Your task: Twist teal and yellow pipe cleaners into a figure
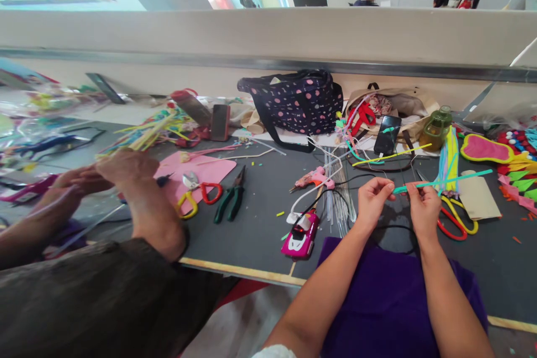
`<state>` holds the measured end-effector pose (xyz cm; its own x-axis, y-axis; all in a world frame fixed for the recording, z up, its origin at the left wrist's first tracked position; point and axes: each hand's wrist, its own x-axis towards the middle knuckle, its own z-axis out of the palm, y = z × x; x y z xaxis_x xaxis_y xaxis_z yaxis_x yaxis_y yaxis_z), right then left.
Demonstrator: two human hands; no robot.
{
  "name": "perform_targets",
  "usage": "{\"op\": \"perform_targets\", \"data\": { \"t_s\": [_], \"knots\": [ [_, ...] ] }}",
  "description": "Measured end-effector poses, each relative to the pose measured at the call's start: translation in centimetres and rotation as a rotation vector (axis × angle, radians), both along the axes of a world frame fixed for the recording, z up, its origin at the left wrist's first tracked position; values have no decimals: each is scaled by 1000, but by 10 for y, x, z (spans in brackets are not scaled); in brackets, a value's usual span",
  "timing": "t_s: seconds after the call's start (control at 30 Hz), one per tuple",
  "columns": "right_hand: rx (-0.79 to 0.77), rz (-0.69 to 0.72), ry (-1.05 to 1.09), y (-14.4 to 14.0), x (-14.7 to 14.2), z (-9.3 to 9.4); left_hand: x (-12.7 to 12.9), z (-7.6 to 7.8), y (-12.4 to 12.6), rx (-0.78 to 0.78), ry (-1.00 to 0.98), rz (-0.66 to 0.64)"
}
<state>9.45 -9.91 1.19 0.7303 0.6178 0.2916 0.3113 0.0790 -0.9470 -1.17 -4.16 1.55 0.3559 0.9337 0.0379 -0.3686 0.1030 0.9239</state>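
Observation:
My left hand (375, 201) pinches one end of a teal pipe cleaner (465, 177) between thumb and fingertips. Close beside it, my right hand (423, 207) grips the same teal strand, whose long free end sticks out to the right. The short stretch between the hands looks thicker, perhaps doubled or twisted. Behind my right hand lies a bundle of pastel pipe cleaners (448, 162), with red-and-yellow-handled scissors (455, 221) and a beige card (478, 196) beside it. A purple cloth (390, 296) lies under my forearms.
A pink glue gun (314, 178), a magenta device (301, 235) with a cord and clear sticks (335, 207) lie left of my hands. Further left are green pliers (230, 196) and a co-worker's hands (126, 170). A dark patterned bag (297, 103) and a phone (388, 135) stand behind.

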Motion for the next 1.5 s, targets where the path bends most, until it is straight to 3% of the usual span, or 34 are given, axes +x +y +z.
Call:
{"op": "perform_targets", "data": {
  "t_s": [0.23, 0.63, 0.83, 1.3, 1.5],
  "knots": [
    [69, -60, -94, 0, -4, 0, 0, 2, 1, -25, -30, -119],
    [124, 40, 80, 2, -2, 1, -3, 2, 5, -87, -92, -87],
    [132, -1, 9, 0, -8, 5, 1, 1, 0, -189, -104, -230],
    [208, 60, 148, 2, -8, 0, -1, -1, 1, -181, -134, -168],
    [251, 70, 83, 0, -12, 5, 0, 1, -1, -255, -150, -258]
  ]
}}
